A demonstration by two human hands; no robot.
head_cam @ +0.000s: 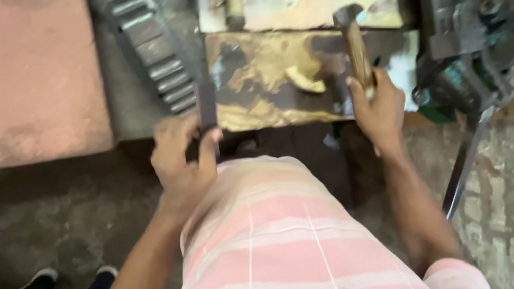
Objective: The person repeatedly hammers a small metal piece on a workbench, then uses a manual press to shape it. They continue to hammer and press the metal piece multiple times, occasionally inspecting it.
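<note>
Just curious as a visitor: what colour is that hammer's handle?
Light brown wood, seen in the head view; the hammer is gripped by the right hand.

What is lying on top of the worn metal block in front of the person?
On the metal block lies a small pale curved piece. The hammer in the right hand hangs over it; what its head covers cannot be seen.

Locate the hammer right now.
Head view, right of centre: the hammer is gripped in the right hand, head up over the worn metal block, beside the vise.
</note>
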